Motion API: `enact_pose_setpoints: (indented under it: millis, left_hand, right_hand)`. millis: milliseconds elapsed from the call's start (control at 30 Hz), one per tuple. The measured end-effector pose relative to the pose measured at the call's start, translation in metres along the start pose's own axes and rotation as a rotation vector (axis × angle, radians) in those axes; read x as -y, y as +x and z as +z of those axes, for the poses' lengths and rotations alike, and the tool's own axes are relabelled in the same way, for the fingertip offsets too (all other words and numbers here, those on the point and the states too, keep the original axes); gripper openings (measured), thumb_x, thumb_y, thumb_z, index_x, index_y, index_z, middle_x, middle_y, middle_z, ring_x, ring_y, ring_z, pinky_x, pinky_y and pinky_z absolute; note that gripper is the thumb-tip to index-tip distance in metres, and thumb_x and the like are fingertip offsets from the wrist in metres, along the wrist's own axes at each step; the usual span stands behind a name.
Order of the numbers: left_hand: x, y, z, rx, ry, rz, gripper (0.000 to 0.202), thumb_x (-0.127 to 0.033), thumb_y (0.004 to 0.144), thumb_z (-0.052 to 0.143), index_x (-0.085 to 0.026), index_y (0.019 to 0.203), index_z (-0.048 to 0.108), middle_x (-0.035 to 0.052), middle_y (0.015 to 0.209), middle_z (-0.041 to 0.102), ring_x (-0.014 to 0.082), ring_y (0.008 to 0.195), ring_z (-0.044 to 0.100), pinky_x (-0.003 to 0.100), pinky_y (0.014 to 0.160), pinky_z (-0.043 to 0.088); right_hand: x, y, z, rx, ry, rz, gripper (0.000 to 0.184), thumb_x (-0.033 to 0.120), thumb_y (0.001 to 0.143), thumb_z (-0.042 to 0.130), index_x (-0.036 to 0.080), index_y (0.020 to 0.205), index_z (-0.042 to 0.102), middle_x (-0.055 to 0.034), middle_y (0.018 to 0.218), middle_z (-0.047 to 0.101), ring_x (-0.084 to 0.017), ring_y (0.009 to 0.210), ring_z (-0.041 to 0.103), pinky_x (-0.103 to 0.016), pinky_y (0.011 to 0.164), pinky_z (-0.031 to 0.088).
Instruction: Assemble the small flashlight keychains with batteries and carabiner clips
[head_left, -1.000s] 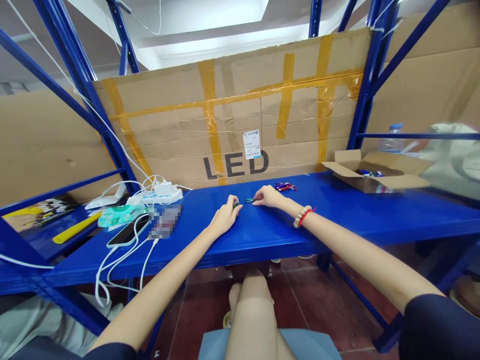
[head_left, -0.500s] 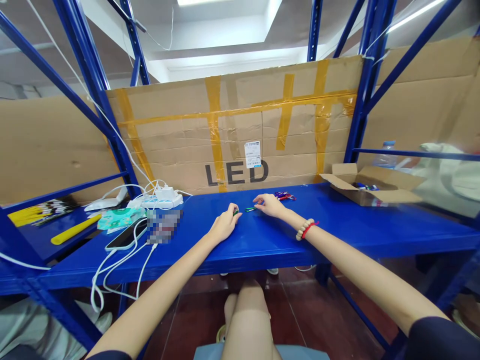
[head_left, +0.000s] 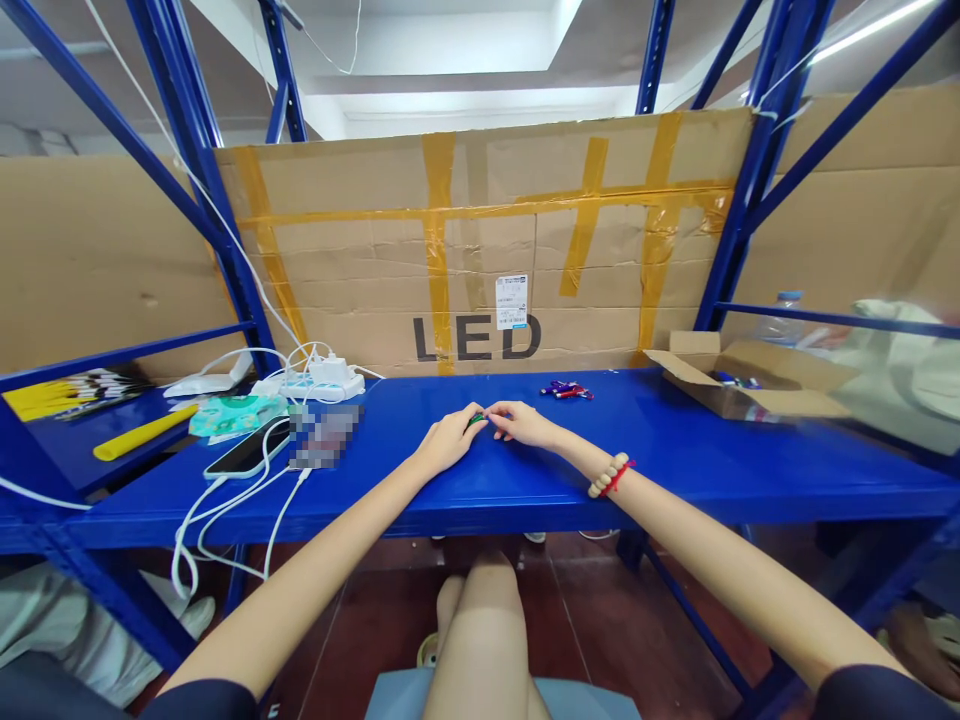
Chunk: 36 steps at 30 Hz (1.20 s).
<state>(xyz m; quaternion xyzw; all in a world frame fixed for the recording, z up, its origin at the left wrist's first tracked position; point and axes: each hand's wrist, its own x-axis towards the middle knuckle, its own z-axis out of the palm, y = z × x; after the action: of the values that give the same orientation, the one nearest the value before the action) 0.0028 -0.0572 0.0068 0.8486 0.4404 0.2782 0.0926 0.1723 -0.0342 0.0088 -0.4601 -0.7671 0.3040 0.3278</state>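
My left hand [head_left: 448,440] rests on the blue tabletop, its fingers closed around a small shiny green item [head_left: 475,420] that shows at the fingertips. What kind of item it is cannot be made out. Meeting it from the right, my right hand [head_left: 523,424] has its thumb and fingertips pinched together at the edge of the green item. Whatever lies between those right fingertips is too small to name. Behind the right hand, a little pile of small red and purple shiny pieces [head_left: 568,390] lies on the table.
An open cardboard box [head_left: 731,405] with small blue pieces inside stands at the right. On the left are a phone [head_left: 247,450], white cables, a power strip [head_left: 330,385], a teal packet [head_left: 232,415] and a yellow rod [head_left: 142,435]. A cardboard panel [head_left: 360,290] closes the back.
My hands have come together; the right one moved left, closing the gap. The green piece that lay between them on the table now shows only at the fingertips. The view shifted slightly.
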Motion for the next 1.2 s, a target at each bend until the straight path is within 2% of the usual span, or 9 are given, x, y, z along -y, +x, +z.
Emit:
enact_pose_setpoints:
  millis: [133,200,333,400,633,767,867,1033,1200]
  left_hand:
    - [0.001,0.000,0.000,0.009,-0.002,0.012,0.024,-0.037,0.090,0.032,-0.027,0.101,0.051,0.0005,0.099,0.064,0.0193,0.094,0.059,0.028,0.074,0.044]
    - [0.001,0.000,0.000,0.001,0.002,0.019,0.024,-0.036,0.090,0.032,-0.027,0.101,0.051,0.0008,0.099,0.064,0.0198,0.094,0.060,0.028,0.073,0.044]
    - [0.000,-0.001,0.000,-0.005,0.026,0.003,0.022,-0.036,0.090,0.034,-0.026,0.102,0.050,0.0012,0.095,0.065,0.0195,0.090,0.061,0.027,0.070,0.044]
    - [0.001,0.000,0.001,-0.006,0.037,-0.004,0.022,-0.036,0.090,0.034,-0.025,0.099,0.050,0.0012,0.093,0.065,0.0191,0.088,0.061,0.027,0.070,0.044]
    - [0.002,0.001,0.001,-0.012,0.044,0.015,0.024,-0.035,0.091,0.031,-0.025,0.093,0.053,0.0007,0.092,0.064,0.0182,0.086,0.060,0.025,0.069,0.043]
    - [0.002,0.001,0.000,-0.011,0.032,0.045,0.025,-0.032,0.091,0.030,-0.024,0.092,0.054,0.0008,0.093,0.064,0.0173,0.085,0.059,0.024,0.068,0.042]
    - [0.004,0.001,0.000,-0.016,0.000,0.068,0.026,-0.032,0.092,0.030,-0.022,0.088,0.053,0.0006,0.085,0.063,0.0167,0.079,0.059,0.024,0.064,0.040]
    - [0.008,0.002,0.001,-0.018,-0.094,0.126,0.024,-0.035,0.092,0.031,-0.022,0.092,0.051,-0.0026,0.067,0.055,0.0140,0.065,0.056,0.023,0.063,0.040]
    - [0.008,0.002,0.002,-0.034,-0.149,0.130,0.023,-0.033,0.092,0.030,-0.021,0.096,0.049,-0.0031,0.062,0.051,0.0132,0.060,0.053,0.023,0.063,0.040]
  right_hand:
    - [0.001,-0.002,0.004,0.051,-0.060,-0.061,0.022,0.015,0.089,0.040,0.012,0.096,0.060,-0.0030,0.069,0.063,-0.008,0.056,0.060,-0.016,0.053,0.049]
    - [0.001,-0.002,0.004,0.036,-0.062,-0.060,0.022,0.016,0.089,0.039,0.012,0.095,0.060,-0.0037,0.072,0.063,-0.008,0.057,0.059,-0.016,0.053,0.048]
    - [0.001,-0.002,0.001,-0.135,-0.051,-0.118,0.022,0.019,0.086,0.045,0.013,0.098,0.061,-0.0079,0.095,0.062,-0.007,0.059,0.058,-0.018,0.053,0.049]
    - [0.001,-0.004,-0.003,-0.194,0.003,-0.153,0.023,0.023,0.084,0.048,0.013,0.100,0.062,-0.0080,0.096,0.063,-0.008,0.061,0.059,-0.019,0.053,0.049]
    - [0.003,-0.009,-0.007,-0.213,0.111,-0.165,0.023,0.026,0.062,0.071,0.011,0.081,0.069,-0.0075,0.077,0.070,-0.016,0.072,0.065,-0.027,0.072,0.053]
    - [0.008,-0.007,-0.003,-0.255,0.248,-0.118,0.032,0.030,0.053,0.076,0.010,0.076,0.069,-0.0090,0.076,0.071,-0.020,0.074,0.067,-0.028,0.070,0.053]
    - [0.011,-0.004,-0.003,-0.297,0.246,-0.133,0.032,0.033,0.047,0.079,0.010,0.068,0.069,-0.0093,0.073,0.070,-0.022,0.072,0.066,-0.028,0.067,0.053]
    - [0.007,-0.002,-0.007,-0.259,0.180,-0.210,0.030,0.039,0.057,0.074,0.012,0.070,0.071,-0.0079,0.071,0.070,-0.019,0.066,0.064,-0.027,0.060,0.050]
    - [0.005,-0.006,-0.013,-0.164,0.210,-0.183,0.033,0.042,0.061,0.071,0.012,0.077,0.071,-0.0051,0.066,0.067,-0.013,0.059,0.060,-0.023,0.053,0.046]
